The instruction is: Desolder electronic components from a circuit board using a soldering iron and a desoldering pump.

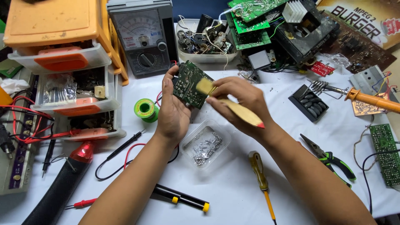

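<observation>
My left hand holds a small green circuit board upright by its edge, above the white table. My right hand grips a wooden-handled brush with a red tip; its pale bristles rest against the board's face. Below both hands lies a clear plastic tray with several small metal parts.
An analog multimeter stands behind, next to orange-and-clear drawers. A green solder spool, a yellow screwdriver, green-handled pliers, a soldering iron on its stand, probe leads and loose boards lie around.
</observation>
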